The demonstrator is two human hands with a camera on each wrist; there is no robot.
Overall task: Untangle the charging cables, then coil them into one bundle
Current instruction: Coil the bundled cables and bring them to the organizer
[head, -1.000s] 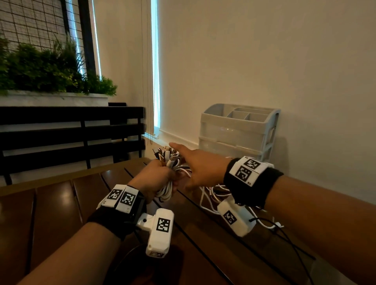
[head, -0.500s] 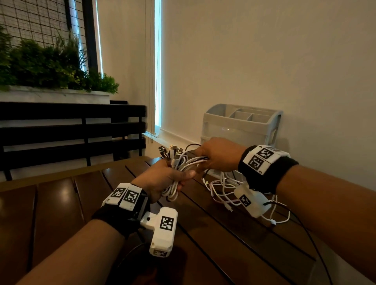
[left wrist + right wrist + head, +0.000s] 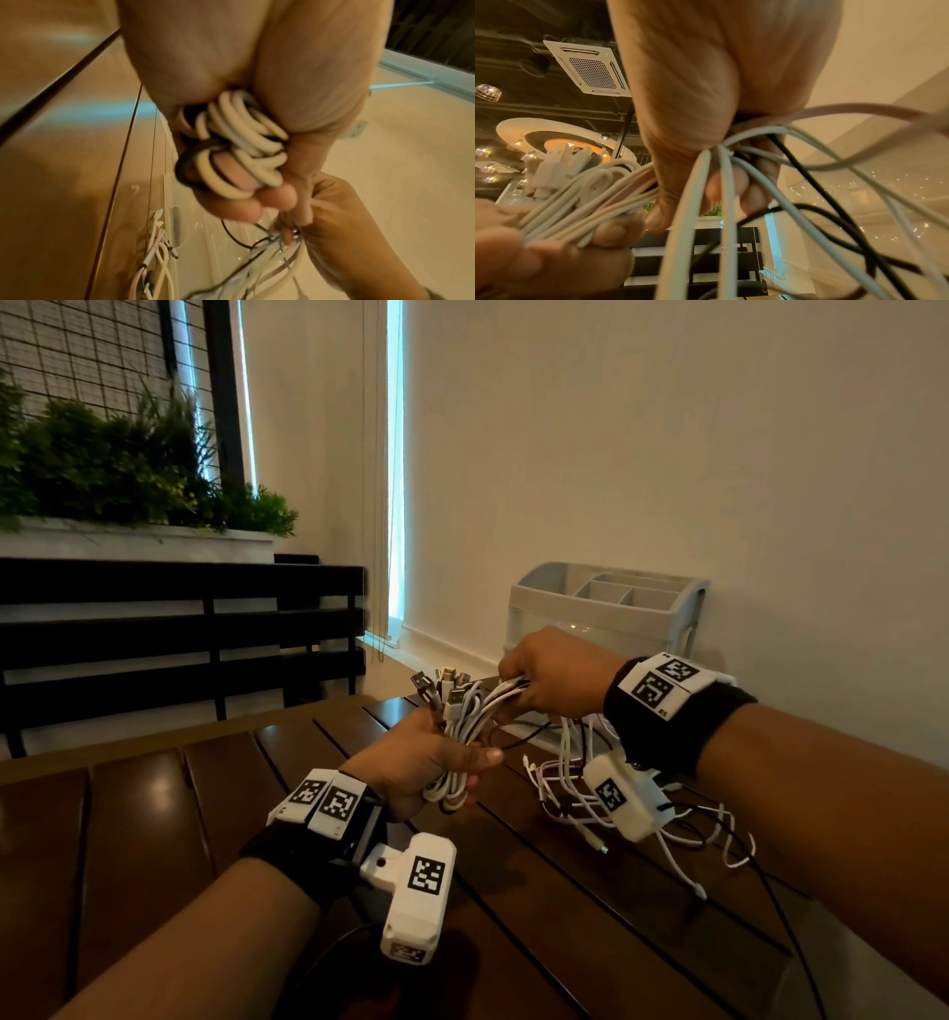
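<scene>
Both hands work above the far right part of the dark slatted bench (image 3: 154, 814), close to the wall. The left hand (image 3: 421, 762) is clenched around the coiled part of the charging cables (image 3: 462, 726), with a cluster of USB plugs (image 3: 441, 685) sticking up out of the fist; the left wrist view shows white loops and one dark loop packed between palm and curled fingers (image 3: 277, 196). The right hand (image 3: 560, 675) sits just beside it, slightly higher and nearer the wall, its fingers closed around the same strands where they leave the coil. From that grip the loose cable tails (image 3: 590, 793), mostly white with pinkish and black ones among them, hang down and spread in a tangle over the bench below the right wrist, some ends trailing toward the bench's right edge. A grey drawer organiser (image 3: 606, 608) stands on the bench against the wall directly behind the right hand, so room that way is tight. To the left the bench surface lies open up to its far edge, beyond which stand a black slatted backrest (image 3: 179, 618) and a planter of greenery (image 3: 128, 469).
</scene>
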